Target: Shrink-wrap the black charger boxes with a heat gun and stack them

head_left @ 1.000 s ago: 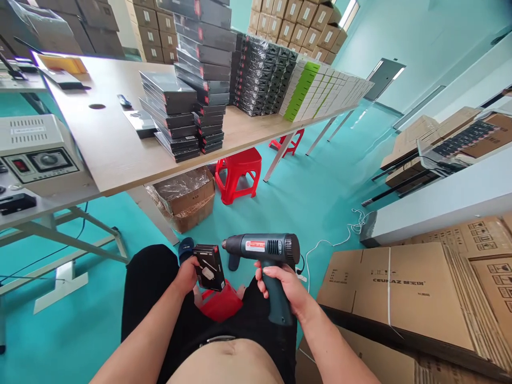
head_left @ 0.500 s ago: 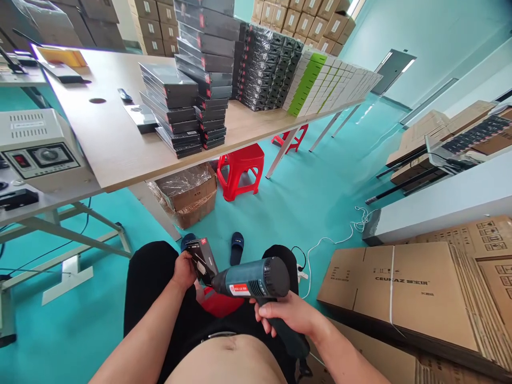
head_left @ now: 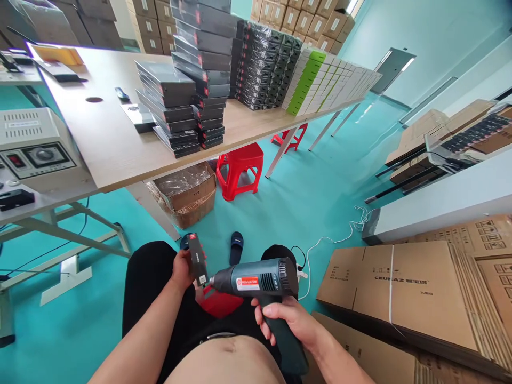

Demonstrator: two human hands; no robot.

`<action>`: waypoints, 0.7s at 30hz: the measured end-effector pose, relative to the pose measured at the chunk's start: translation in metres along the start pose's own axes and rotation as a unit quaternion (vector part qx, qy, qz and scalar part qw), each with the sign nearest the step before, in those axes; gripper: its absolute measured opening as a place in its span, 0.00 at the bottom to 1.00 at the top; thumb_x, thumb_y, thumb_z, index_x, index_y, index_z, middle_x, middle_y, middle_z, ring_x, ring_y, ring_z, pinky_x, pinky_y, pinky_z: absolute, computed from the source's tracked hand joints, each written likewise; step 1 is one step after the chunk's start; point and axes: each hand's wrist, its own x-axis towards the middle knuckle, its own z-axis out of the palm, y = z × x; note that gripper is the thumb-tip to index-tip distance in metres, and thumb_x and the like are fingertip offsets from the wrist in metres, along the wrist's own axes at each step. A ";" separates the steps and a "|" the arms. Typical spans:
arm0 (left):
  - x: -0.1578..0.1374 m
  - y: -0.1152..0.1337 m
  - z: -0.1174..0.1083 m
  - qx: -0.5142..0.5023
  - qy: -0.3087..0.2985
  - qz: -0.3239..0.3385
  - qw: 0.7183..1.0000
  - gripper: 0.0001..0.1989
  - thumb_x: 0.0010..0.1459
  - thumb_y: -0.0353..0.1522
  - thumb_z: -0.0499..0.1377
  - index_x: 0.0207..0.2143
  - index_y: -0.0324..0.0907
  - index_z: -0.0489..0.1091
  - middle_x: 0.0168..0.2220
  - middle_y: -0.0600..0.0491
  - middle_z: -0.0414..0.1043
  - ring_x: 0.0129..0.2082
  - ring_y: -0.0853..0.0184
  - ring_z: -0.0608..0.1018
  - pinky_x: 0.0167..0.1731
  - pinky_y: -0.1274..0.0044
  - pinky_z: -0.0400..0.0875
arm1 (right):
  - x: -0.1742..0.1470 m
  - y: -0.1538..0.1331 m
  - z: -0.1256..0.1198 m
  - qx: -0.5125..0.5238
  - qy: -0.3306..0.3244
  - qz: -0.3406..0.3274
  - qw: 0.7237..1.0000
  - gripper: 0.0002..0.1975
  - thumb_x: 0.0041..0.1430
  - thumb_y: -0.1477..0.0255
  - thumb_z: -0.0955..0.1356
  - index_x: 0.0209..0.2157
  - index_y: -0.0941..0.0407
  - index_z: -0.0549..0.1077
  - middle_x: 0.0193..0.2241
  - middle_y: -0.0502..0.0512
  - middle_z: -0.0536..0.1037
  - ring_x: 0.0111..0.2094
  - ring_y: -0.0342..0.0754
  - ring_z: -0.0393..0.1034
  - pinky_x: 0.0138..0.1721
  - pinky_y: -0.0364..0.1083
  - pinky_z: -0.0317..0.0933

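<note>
My left hand [head_left: 183, 270] is closed on a small dark product box [head_left: 197, 260] with a red corner label, held over my lap with a narrow side turned up. In my right hand [head_left: 285, 314] is a dark teal heat gun [head_left: 256, 278], my fingers wrapped around its handle. The gun's nozzle points left, at the lower end of the box, very close to it; whether they touch I cannot tell. Part of the red stool seat [head_left: 221, 304] shows between my legs, below the nozzle.
A wooden table [head_left: 116, 144] ahead carries stacked dark boxes [head_left: 176, 88], wrapped black packs and white-green boxes. Beneath it stand an open carton [head_left: 192, 197] and a red stool [head_left: 241, 162]. Flattened cartons [head_left: 384, 282] are piled at right. A white cable [head_left: 328, 240] crosses the floor.
My left hand has turned the box from its broad printed face to a narrow side. The heat gun has rolled slightly and its nozzle shifted a little left.
</note>
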 end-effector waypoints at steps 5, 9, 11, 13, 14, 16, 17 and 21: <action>-0.019 0.006 0.009 -0.038 -0.166 -0.094 0.981 0.35 0.52 0.57 0.52 0.52 0.40 0.67 0.48 0.40 0.73 0.49 0.50 0.74 0.46 0.57 0.69 | -0.001 -0.016 -0.026 -0.055 -0.083 0.082 0.992 0.20 0.47 0.70 0.70 0.43 0.64 0.74 0.29 0.58 0.76 0.23 0.43 0.70 0.21 0.39 0.63; -0.022 0.007 0.011 0.000 -0.170 -0.119 0.978 0.34 0.53 0.56 0.52 0.49 0.38 0.70 0.43 0.39 0.75 0.47 0.48 0.76 0.42 0.58 0.71 | 0.037 -0.033 -0.031 -0.066 0.041 -0.006 0.997 0.18 0.50 0.67 0.69 0.41 0.63 0.72 0.29 0.56 0.75 0.23 0.43 0.69 0.21 0.41 0.63; -0.019 0.006 0.007 0.030 -0.149 -0.126 0.980 0.30 0.53 0.52 0.54 0.45 0.36 0.72 0.40 0.40 0.76 0.45 0.48 0.77 0.41 0.59 0.72 | 0.060 -0.043 -0.021 -0.033 0.078 -0.059 0.995 0.17 0.51 0.67 0.68 0.40 0.62 0.72 0.29 0.55 0.75 0.24 0.43 0.69 0.22 0.41 0.63; -0.015 0.005 0.002 0.051 -0.129 -0.116 0.984 0.26 0.53 0.49 0.55 0.42 0.36 0.73 0.38 0.41 0.77 0.43 0.48 0.78 0.40 0.60 0.73 | 0.075 -0.054 -0.006 -0.012 0.067 -0.093 0.993 0.15 0.52 0.68 0.68 0.41 0.61 0.71 0.30 0.54 0.75 0.25 0.42 0.69 0.23 0.41 0.63; -0.014 0.005 0.000 0.057 -0.119 -0.110 0.985 0.25 0.53 0.48 0.55 0.41 0.36 0.74 0.36 0.41 0.77 0.43 0.49 0.78 0.40 0.61 0.73 | 0.078 -0.060 0.001 -0.018 0.044 -0.094 0.994 0.15 0.52 0.68 0.68 0.41 0.61 0.71 0.30 0.54 0.75 0.25 0.42 0.69 0.23 0.41 0.63; -0.014 0.006 -0.001 0.051 -0.103 -0.101 0.988 0.22 0.53 0.45 0.56 0.40 0.37 0.74 0.35 0.42 0.77 0.41 0.49 0.79 0.39 0.61 0.73 | 0.074 -0.069 0.011 -0.072 -0.032 -0.065 0.995 0.14 0.52 0.69 0.69 0.40 0.60 0.72 0.30 0.54 0.76 0.25 0.43 0.70 0.24 0.41 0.64; -0.015 0.007 -0.001 0.042 -0.096 -0.098 0.990 0.21 0.53 0.44 0.56 0.39 0.37 0.74 0.34 0.43 0.78 0.40 0.50 0.79 0.39 0.61 0.73 | 0.069 -0.073 0.013 -0.116 -0.081 -0.037 0.989 0.13 0.51 0.69 0.69 0.39 0.60 0.73 0.29 0.54 0.76 0.25 0.43 0.70 0.24 0.41 0.64; -0.019 0.008 0.006 0.003 -0.087 -0.105 0.991 0.20 0.53 0.43 0.55 0.39 0.38 0.74 0.34 0.44 0.78 0.40 0.50 0.79 0.40 0.61 0.74 | 0.052 -0.079 0.009 -0.253 -0.195 0.043 0.947 0.11 0.48 0.70 0.72 0.33 0.63 0.75 0.23 0.54 0.74 0.22 0.44 0.69 0.24 0.42 0.64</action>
